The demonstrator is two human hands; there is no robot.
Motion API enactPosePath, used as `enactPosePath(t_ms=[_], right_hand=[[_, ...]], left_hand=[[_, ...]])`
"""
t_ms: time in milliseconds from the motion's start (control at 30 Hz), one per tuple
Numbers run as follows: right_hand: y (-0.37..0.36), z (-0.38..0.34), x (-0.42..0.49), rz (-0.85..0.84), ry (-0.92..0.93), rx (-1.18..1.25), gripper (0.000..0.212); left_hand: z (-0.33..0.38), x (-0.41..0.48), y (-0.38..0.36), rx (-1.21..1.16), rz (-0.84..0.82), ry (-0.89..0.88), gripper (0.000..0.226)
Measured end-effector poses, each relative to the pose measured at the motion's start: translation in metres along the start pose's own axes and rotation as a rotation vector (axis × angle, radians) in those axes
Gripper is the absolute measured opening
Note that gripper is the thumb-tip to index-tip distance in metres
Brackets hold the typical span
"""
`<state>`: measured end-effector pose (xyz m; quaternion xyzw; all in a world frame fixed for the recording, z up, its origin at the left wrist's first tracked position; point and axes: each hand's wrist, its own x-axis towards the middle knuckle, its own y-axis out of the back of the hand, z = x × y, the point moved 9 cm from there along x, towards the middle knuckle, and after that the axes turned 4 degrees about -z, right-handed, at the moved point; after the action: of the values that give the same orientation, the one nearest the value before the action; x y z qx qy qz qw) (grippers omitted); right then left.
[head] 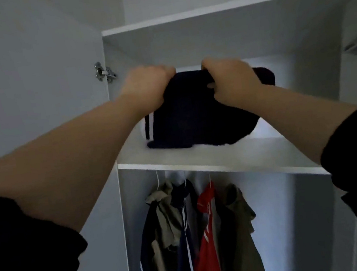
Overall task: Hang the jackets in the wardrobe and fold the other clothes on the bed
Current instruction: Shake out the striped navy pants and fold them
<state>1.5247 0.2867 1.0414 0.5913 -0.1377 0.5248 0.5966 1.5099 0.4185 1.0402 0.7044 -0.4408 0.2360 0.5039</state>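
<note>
Folded clothes: a dark bundle (193, 120) with white stripes on its side lies on the wardrobe shelf (232, 162), at about 12 o'clock from the middle of the view.
Left hand (147, 87): the fingers are curled over the bundle's top edge at its 10 o'clock corner and grip the fabric.
Right hand (231, 81): it is closed round the top edge at 1 o'clock, with the thumb pressed into the cloth.
Hanging jackets (169, 217): they are on hangers under the shelf, at 6 o'clock.
Risk of unfolding: both hands seem to hold only the upper layer, so a pull may open the folds.
Risk of falling: the bundle lies near the shelf's front edge, and a slide toward 6 o'clock could drop it.
Writing: there are white marks on the red jacket (207, 228), too blurred to read, and no brand can be told.
</note>
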Motion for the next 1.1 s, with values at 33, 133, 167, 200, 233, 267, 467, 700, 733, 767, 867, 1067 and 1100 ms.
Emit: enactPosePath(t_ms=[33, 133, 167, 200, 233, 267, 467, 700, 733, 767, 867, 1067, 1100], right_hand=[[-0.008, 0.001, 0.015, 0.050, 0.023, -0.030, 0.015], [-0.044, 0.003, 0.054, 0.091, 0.073, -0.093, 0.016], [-0.056, 0.005, 0.067, 0.090, 0.074, -0.109, 0.016], [-0.069, 0.007, 0.078, 0.086, 0.065, -0.127, 0.016], [-0.081, 0.010, 0.089, 0.078, 0.052, -0.148, 0.016], [-0.093, 0.013, 0.100, 0.063, 0.041, -0.172, 0.017], [-0.181, 0.033, 0.148, -0.034, 0.015, -0.254, 0.014], [-0.294, 0.073, 0.193, -0.262, -0.049, -0.187, 0.016], [-0.311, 0.077, 0.199, -0.297, -0.047, -0.183, 0.017], [-0.326, 0.081, 0.205, -0.311, -0.042, -0.193, 0.017], [-0.347, 0.096, 0.236, -0.177, -0.028, -0.273, 0.019], [-0.367, 0.106, 0.263, 0.267, 0.140, -0.309, 0.032], [-0.389, 0.104, 0.258, 0.239, 0.167, -0.290, 0.034]], left_hand=[[-0.011, 0.012, -0.006, 0.058, 0.023, -0.017, 0.033], [-0.039, 0.038, -0.038, 0.156, 0.031, -0.070, 0.032], [-0.048, 0.046, -0.050, 0.164, 0.036, -0.077, 0.031], [-0.057, 0.054, -0.064, 0.157, 0.036, -0.077, 0.031], [-0.066, 0.062, -0.078, 0.135, 0.029, -0.071, 0.031], [-0.075, 0.070, -0.094, 0.105, 0.014, -0.062, 0.032], [-0.111, 0.114, -0.204, -0.036, -0.113, -0.046, 0.028], [-0.134, 0.149, -0.326, -0.235, -0.310, 0.030, 0.013], [-0.137, 0.153, -0.346, -0.313, -0.364, 0.057, 0.011], [-0.139, 0.157, -0.364, -0.364, -0.405, 0.083, 0.011], [-0.156, 0.186, -0.391, -0.289, -0.322, 0.160, 0.012], [-0.167, 0.221, -0.406, 0.124, 0.070, 0.069, 0.025], [-0.167, 0.215, -0.427, 0.138, 0.031, 0.071, 0.027]])
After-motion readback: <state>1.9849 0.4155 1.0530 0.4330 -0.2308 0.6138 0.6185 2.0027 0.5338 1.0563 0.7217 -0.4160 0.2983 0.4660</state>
